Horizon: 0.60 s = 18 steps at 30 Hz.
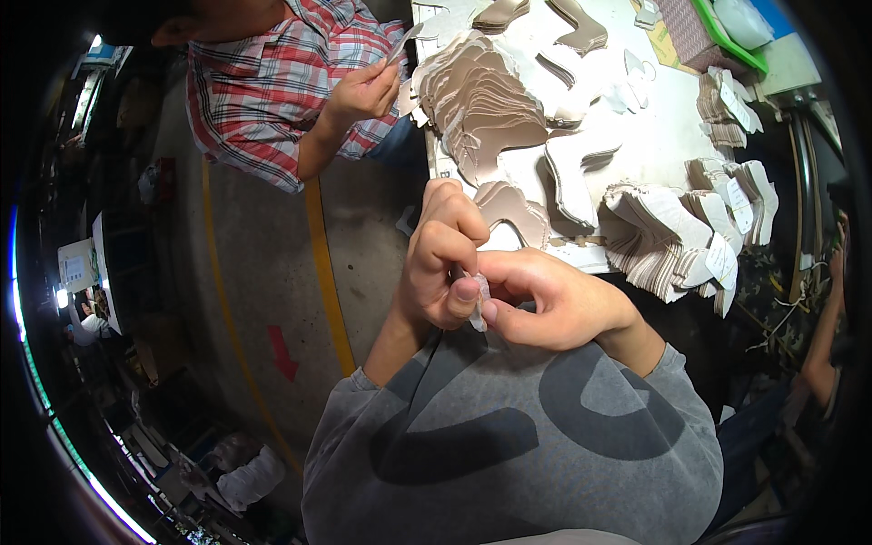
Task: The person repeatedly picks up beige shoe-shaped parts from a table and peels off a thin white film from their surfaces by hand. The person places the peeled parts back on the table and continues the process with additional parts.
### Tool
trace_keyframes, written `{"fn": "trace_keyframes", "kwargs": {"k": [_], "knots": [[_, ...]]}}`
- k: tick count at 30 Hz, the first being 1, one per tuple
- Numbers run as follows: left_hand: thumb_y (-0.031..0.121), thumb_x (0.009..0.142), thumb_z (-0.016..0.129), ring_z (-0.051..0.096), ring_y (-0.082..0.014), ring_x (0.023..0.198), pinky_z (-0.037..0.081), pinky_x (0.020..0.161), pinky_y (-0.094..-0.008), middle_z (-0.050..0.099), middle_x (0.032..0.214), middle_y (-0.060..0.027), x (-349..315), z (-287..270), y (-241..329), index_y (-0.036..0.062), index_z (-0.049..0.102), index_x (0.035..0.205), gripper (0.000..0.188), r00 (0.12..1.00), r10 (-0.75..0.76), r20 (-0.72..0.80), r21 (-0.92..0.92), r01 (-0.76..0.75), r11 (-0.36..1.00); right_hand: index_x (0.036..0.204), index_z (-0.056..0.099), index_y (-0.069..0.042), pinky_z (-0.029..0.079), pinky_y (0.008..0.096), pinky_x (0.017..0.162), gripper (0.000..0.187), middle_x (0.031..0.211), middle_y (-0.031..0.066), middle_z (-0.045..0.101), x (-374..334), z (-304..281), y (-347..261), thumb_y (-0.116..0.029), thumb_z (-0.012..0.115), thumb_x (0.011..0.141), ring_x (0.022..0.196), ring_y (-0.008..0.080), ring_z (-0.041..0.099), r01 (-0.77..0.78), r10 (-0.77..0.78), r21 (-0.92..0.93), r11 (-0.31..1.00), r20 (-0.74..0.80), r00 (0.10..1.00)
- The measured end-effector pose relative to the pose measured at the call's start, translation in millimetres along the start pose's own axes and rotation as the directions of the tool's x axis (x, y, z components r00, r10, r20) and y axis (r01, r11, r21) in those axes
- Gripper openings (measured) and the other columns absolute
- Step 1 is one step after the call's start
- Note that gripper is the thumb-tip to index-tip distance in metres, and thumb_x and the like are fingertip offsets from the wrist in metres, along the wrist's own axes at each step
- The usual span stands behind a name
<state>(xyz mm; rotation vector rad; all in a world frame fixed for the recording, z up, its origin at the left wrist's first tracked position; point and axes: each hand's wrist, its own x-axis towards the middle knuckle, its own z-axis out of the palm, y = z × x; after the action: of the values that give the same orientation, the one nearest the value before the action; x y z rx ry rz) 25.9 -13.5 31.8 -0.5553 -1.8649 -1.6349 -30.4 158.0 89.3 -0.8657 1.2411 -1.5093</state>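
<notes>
Close to my chest, both hands pinch a small, pale, slightly see-through scrap (480, 289); whether it is plastic, paper or cloth I cannot tell. My left hand (442, 250) is closed, its thumb and curled fingers on the scrap's left side. From the right, my right hand (561, 298) grips the same scrap between thumb and forefinger. Just past my hands, at the table's near edge, lies a beige curved cut piece (510, 207). Behind it fans out a big stack of beige cut pieces (486, 104).
A white table (658, 150) bears several bundles of curved pieces (656, 232), some with paper tags. At the far right sits a green-rimmed bin (731, 41). A person in a plaid shirt (272, 86) stands at the left, holding a pale piece. Yellow lines (329, 272) mark the floor.
</notes>
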Motion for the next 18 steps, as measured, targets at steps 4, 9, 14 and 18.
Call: {"fn": "trace_keyframes", "kwargs": {"k": [4,9,14,18], "knots": [[0.043,0.103,0.055,0.04,-0.0225,0.078,0.034,0.079,-0.0415,0.048,0.082,-0.004,-0.9,0.3,-0.6,0.0133,0.047,0.095,0.032,1.0,0.0,0.004,-0.016,0.0,1.0,0.103,0.061,-0.001,0.043,0.0274,0.061,0.01,0.077,0.0014,0.056,1.2,-0.5,2.3,-0.007,0.055,0.098,0.067,0.0077,0.049,0.027,-0.027,-0.02,0.999,0.017,0.999],[0.042,0.104,0.055,0.04,-0.022,0.078,0.034,0.08,-0.0412,0.047,0.082,-0.0035,-1.1,-0.2,-0.8,0.0136,0.047,0.095,0.031,1.0,0.001,0.003,-0.043,-0.001,0.999,0.107,0.06,-0.001,0.042,0.0269,0.063,0.011,0.08,0.0016,0.056,-0.8,-1.4,3.0,-0.007,0.053,0.101,0.07,0.0076,0.048,-0.079,0.074,0.087,0.993,0.055,0.996],[0.042,0.104,0.056,0.04,-0.0211,0.077,0.034,0.079,-0.0407,0.047,0.081,-0.0028,-0.2,-0.6,-1.1,0.0141,0.048,0.095,0.03,1.0,0.0,-0.011,-0.043,-0.001,0.999,0.11,0.059,-0.001,0.046,0.028,0.065,0.014,0.083,0.0028,0.059,-2.7,-8.6,-4.2,-0.012,0.052,0.106,0.071,0.0091,0.052,-0.1,0.098,0.012,0.995,0.113,0.989],[0.043,0.103,0.058,0.041,-0.0209,0.076,0.035,0.078,-0.0402,0.048,0.081,-0.0026,-0.3,2.1,-0.7,0.0144,0.048,0.095,0.032,1.0,0.0,-0.026,-0.054,-0.001,0.999,0.109,0.058,-0.003,0.05,0.0281,0.064,0.016,0.087,0.0033,0.064,-3.7,-10.9,-11.5,-0.016,0.05,0.107,0.07,0.0101,0.061,-0.072,0.075,-0.026,0.997,0.146,0.986]]}}
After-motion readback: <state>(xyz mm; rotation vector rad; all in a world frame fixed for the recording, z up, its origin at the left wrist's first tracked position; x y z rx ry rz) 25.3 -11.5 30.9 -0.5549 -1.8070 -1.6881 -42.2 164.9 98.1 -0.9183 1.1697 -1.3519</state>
